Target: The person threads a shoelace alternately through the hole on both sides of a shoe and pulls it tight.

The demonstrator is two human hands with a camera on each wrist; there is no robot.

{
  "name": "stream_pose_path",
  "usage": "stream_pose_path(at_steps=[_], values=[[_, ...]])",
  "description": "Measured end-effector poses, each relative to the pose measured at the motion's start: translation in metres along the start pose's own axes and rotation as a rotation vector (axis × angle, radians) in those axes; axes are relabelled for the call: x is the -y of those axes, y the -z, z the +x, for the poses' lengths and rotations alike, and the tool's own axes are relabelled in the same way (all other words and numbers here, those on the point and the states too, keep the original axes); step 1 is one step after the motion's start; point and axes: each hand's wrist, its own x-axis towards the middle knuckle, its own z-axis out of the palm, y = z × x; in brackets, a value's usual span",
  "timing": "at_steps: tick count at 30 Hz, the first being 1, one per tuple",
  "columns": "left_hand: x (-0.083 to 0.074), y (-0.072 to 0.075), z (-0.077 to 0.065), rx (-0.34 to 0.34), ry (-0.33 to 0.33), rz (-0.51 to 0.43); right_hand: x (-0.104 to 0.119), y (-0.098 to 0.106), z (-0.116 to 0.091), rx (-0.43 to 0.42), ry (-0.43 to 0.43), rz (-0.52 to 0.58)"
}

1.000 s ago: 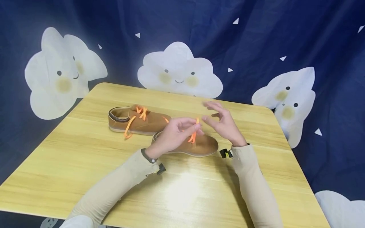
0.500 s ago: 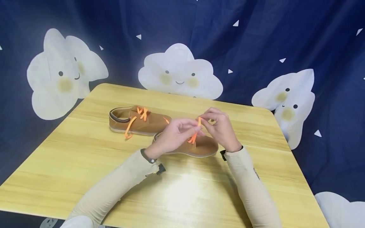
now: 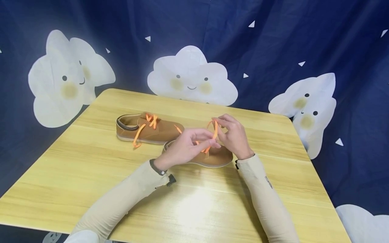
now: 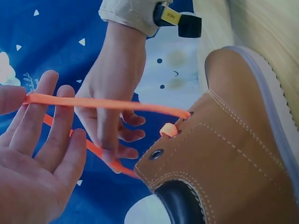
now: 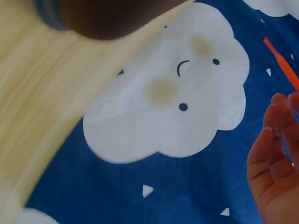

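Two brown shoes with orange laces are on the wooden table. My left hand [image 3: 188, 143] is over the nearer shoe [image 3: 223, 157], and its thumb and fingers pinch an orange shoelace [image 4: 107, 103] that runs taut to an eyelet. Just to the right, my right hand [image 3: 235, 136] pinches the same shoelace higher up, between thumb and forefinger. A loose lace tip [image 5: 282, 63] sticks out beyond the right fingers in the right wrist view. Part of the nearer shoe is hidden behind the left hand. Its top eyelet [image 4: 156, 154] shows no lace through it.
The farther shoe [image 3: 149, 130] stands behind and to the left, one lace end [image 3: 138, 136] hanging down its side to the table [image 3: 91, 175]. A dark blue curtain [image 3: 127, 20] with white clouds hangs behind the table's far edge.
My right hand has come in from the right, its fingers closing on the shoelace. The lace is drawn up higher, with a tail curving over on the left. My left hand has barely moved.
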Motion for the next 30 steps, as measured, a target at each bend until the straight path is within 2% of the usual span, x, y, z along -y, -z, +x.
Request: stream_pose_path(at_steps=[2, 5, 9, 14, 20, 30], values=[[0.0002, 0.0000, 0.0004, 0.019, 0.010, -0.030, 0.0010, 0.0001, 0.0010, -0.010, -0.008, 0.041], [0.0024, -0.0003, 0.0017, 0.069, 0.041, -0.132, 0.0035, 0.0006, 0.0027, -0.015, -0.002, 0.100], [0.0034, -0.0014, 0.0019, 0.139, 0.086, -0.244, 0.0050, -0.0011, 0.0035, -0.014, 0.014, 0.098], [-0.0005, -0.0020, -0.0001, 0.150, 0.067, -0.198, 0.0063, -0.0028, 0.0021, -0.006, 0.010, 0.099], [-0.0023, -0.0022, -0.0010, 0.166, 0.004, -0.200, 0.0082, -0.0025, 0.0001, 0.031, 0.001, 0.160], [-0.0044, 0.0015, -0.0012, 0.177, -0.060, -0.068, 0.0063, -0.0014, -0.0005, 0.194, -0.071, 0.199]])
